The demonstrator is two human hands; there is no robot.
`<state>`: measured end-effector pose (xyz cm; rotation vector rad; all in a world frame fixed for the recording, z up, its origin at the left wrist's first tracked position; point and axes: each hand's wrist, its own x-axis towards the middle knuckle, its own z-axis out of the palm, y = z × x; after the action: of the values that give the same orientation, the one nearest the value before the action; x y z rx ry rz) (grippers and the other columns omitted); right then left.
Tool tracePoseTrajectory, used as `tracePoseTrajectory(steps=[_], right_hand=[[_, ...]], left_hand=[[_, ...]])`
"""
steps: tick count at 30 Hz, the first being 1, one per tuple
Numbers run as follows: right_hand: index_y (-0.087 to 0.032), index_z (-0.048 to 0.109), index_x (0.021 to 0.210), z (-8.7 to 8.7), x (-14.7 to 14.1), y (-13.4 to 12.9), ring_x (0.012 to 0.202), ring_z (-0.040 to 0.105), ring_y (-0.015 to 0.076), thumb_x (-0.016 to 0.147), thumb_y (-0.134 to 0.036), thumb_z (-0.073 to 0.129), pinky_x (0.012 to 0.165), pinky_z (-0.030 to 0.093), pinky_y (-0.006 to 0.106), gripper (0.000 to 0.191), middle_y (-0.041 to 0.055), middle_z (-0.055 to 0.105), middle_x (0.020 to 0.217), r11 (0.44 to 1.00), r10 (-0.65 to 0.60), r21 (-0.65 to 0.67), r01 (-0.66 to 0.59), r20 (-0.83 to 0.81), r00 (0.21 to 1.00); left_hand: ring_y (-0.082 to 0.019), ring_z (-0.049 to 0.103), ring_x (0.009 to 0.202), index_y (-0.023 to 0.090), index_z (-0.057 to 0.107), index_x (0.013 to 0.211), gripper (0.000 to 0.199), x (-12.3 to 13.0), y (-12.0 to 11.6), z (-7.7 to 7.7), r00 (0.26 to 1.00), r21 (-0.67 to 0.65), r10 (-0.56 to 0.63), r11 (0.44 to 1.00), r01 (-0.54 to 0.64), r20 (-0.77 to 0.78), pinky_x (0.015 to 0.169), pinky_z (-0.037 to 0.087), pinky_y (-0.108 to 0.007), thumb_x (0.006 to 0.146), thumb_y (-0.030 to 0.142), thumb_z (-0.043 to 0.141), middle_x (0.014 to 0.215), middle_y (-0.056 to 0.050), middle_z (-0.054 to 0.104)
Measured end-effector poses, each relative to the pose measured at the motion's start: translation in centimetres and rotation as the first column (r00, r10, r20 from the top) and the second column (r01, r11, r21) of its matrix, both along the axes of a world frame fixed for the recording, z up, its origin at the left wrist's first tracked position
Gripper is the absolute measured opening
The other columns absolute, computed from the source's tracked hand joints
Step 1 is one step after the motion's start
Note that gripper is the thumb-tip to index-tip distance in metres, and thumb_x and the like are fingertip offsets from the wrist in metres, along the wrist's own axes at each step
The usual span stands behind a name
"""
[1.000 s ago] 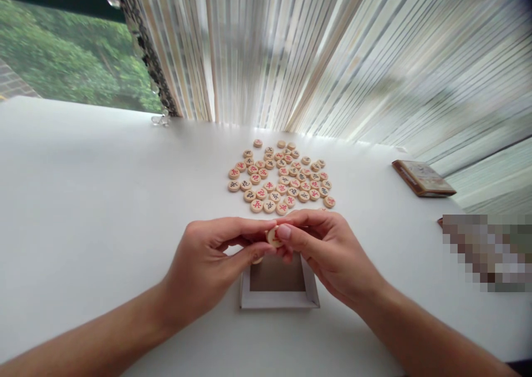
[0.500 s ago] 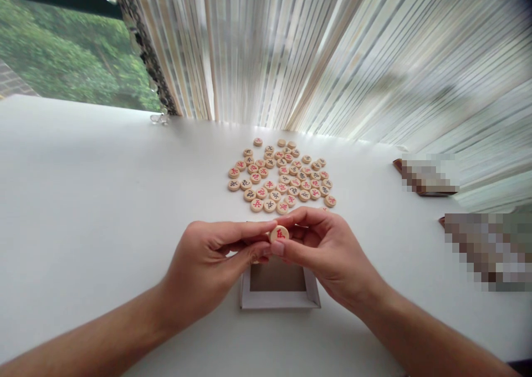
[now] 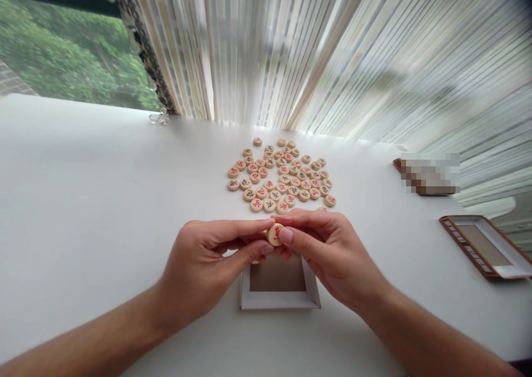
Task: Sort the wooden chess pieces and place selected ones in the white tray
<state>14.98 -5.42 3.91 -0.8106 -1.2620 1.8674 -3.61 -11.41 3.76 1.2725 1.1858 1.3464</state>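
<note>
A round wooden piece (image 3: 274,234) with a red character faces me between my two hands. My left hand (image 3: 216,260) pinches its left side with thumb and index finger. My right hand (image 3: 328,249) closes on it from the right, the thumb covering part of the character. Just below the hands is an open box (image 3: 274,300) with white rims and a brown bottom; its far side is hidden by my fingers. Beyond them, several round pieces (image 3: 269,205) with red or black characters lie spread on the white table (image 3: 124,199).
An open brown-edged box lid or tray (image 3: 484,244) lies at the right, and a partly blurred brown object (image 3: 432,189) sits behind it. Striped curtains (image 3: 257,50) hang along the far edge. A clear ornament (image 3: 158,118) lies by the window.
My right thumb has moved up and over the face of the piece, covering part of its red character. The piece has shifted slightly left.
</note>
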Motion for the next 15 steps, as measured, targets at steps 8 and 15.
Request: tracePoseTrajectory(steps=[8, 15], right_hand=[[-0.024, 0.087, 0.099, -0.05, 0.15, -0.09, 0.072, 0.075, 0.0132, 0.086, -0.027, 0.087, 0.073, 0.063, 0.025, 0.013, 0.0033, 0.081, 0.086, 1.0, -0.003, 0.031, 0.003, -0.005, 1.0], [-0.024, 0.087, 0.094, 0.0, 0.05, -0.09, 0.07, 0.073, 0.0128, 0.081, -0.029, 0.091, 0.069, 0.062, 0.024, 0.014, 0.0036, 0.082, 0.085, 0.999, -0.021, -0.034, 0.021, -0.005, 1.0]], left_hand=[[-0.019, 0.084, 0.075, 0.026, 0.087, 0.101, 0.024, 0.12, 0.17, 0.16, 0.999, 0.005, 0.022, 1.0, -0.023, 0.047, 0.077, 0.07, -0.022, 0.08, 0.013, 0.087, 0.087, 0.001, 0.085], [-0.02, 0.083, 0.075, 0.025, 0.087, 0.103, 0.025, 0.07, 0.06, 0.14, 1.0, 0.022, 0.028, 0.999, -0.029, 0.008, 0.075, 0.07, -0.024, 0.081, 0.014, 0.087, 0.087, 0.0, 0.085]])
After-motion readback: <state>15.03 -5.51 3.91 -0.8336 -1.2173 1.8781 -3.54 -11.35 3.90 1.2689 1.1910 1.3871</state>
